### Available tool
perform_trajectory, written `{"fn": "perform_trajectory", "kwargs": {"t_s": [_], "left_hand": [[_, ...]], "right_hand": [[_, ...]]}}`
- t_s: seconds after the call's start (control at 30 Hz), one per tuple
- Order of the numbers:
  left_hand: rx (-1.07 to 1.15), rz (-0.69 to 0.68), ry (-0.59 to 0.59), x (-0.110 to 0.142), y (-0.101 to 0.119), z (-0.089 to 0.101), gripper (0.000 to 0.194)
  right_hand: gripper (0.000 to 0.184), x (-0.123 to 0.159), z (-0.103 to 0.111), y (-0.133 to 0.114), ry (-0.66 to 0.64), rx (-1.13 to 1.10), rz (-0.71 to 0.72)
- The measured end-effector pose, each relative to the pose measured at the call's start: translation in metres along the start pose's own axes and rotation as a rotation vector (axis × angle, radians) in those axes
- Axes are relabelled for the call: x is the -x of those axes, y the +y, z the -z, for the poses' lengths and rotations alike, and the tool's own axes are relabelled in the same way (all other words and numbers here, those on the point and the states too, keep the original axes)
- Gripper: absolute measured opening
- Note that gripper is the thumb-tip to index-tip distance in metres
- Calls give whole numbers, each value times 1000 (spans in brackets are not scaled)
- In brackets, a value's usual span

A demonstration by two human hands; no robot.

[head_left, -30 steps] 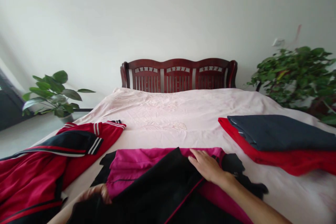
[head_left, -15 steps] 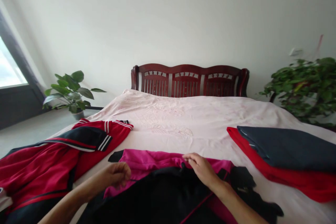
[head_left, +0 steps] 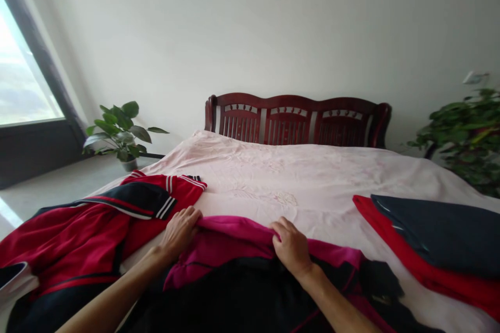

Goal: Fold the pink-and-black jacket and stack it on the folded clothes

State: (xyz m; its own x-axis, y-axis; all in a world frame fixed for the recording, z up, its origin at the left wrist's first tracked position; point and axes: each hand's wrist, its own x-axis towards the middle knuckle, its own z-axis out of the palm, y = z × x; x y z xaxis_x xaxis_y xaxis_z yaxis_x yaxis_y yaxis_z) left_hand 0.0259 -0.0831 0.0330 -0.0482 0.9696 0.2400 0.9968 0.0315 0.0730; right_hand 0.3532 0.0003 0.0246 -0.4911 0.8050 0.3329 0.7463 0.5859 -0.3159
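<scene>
In front of me a magenta and black jacket (head_left: 234, 242) lies spread on the pale pink bedsheet (head_left: 250, 166). My left hand (head_left: 182, 229) pinches its magenta far edge at the left corner. Near the middle of the same edge, my right hand (head_left: 291, 244) is closed on the fabric. Between the two hands that edge is slightly raised. The jacket's black part runs toward me, out of the bottom of the view. A black sleeve end (head_left: 380, 277) sticks out at the right.
Red and navy clothes with white stripes (head_left: 89, 234) lie loosely at the left. A folded navy garment (head_left: 441, 231) rests on a folded red one (head_left: 425, 270) at the right. Behind are a dark wooden headboard (head_left: 289, 119) and potted plants (head_left: 121, 132) on either side.
My left hand has moved forward and right onto the jacket's magenta edge and closed on it. My right hand has gripped the edge too. The view has swung slightly left.
</scene>
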Motion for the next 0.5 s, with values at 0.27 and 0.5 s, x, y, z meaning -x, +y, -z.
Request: {"fn": "perform_trajectory", "kwargs": {"t_s": [0.27, 0.5], "left_hand": [[-72, 10, -56, -24, 2, -9, 30], [185, -275, -51, -4, 24, -9, 49]], "right_hand": [[34, 12, -2, 14, -243, -447, 126], [39, 3, -7, 17, -260, -343, 50]]}}
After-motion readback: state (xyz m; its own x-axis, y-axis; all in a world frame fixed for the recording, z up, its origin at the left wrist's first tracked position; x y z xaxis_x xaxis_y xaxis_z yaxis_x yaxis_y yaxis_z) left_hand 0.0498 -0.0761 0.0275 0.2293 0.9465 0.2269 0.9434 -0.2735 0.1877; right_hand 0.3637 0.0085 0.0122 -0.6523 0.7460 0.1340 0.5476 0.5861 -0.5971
